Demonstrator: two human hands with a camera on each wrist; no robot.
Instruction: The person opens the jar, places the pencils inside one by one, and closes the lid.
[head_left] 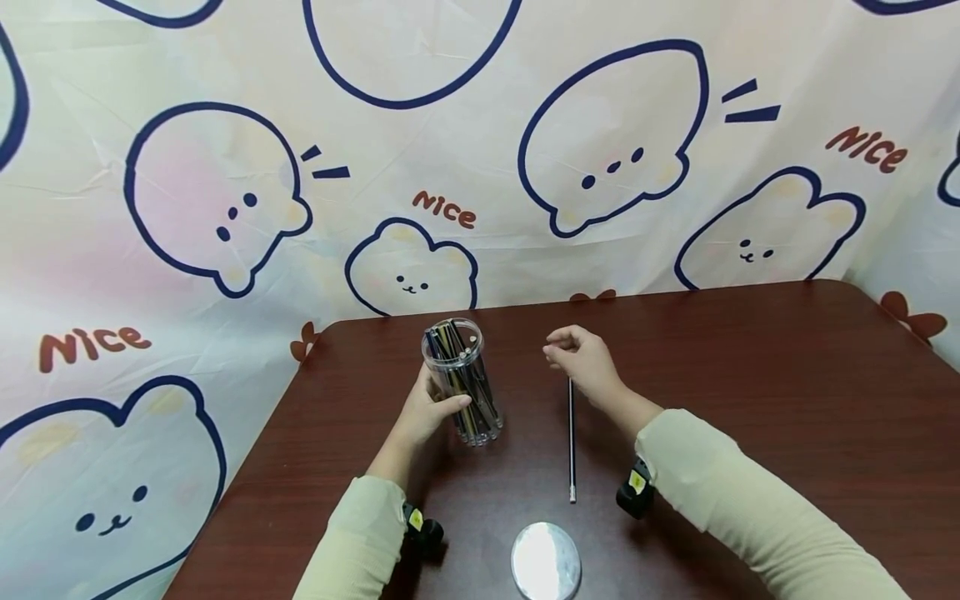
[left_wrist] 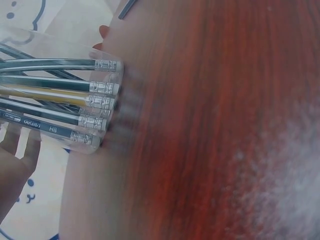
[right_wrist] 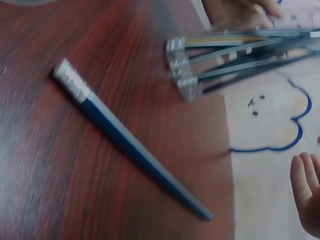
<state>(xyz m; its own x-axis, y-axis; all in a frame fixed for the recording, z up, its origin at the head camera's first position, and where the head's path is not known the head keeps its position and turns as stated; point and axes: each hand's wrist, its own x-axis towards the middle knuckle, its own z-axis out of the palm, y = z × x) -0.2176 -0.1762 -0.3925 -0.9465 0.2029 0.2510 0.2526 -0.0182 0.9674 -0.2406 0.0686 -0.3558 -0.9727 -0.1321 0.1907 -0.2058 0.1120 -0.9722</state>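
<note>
My left hand (head_left: 425, 410) grips a clear plastic jar (head_left: 477, 427) around its side, the thumb across the front. Inside the jar stand several pencils (head_left: 465, 375), dark-striped and one yellowish, their metal-ringed eraser ends at the bottom in the left wrist view (left_wrist: 102, 102). A single dark blue pencil with a silver stripe (head_left: 572, 442) lies on the table to the jar's right, eraser end toward me. Just beyond its far end is my right hand (head_left: 588, 362), fingers loosely bent with nothing visible between them. The right wrist view shows this pencil (right_wrist: 137, 147) apart from the fingers (right_wrist: 301, 182).
A round, shiny lid-like disc (head_left: 546, 561) lies near the front of the brown wooden table (head_left: 787, 400). Behind the table hangs a pale cloth (head_left: 495, 258) with cartoon bear outlines. Both wrists carry small black cameras (head_left: 636, 490).
</note>
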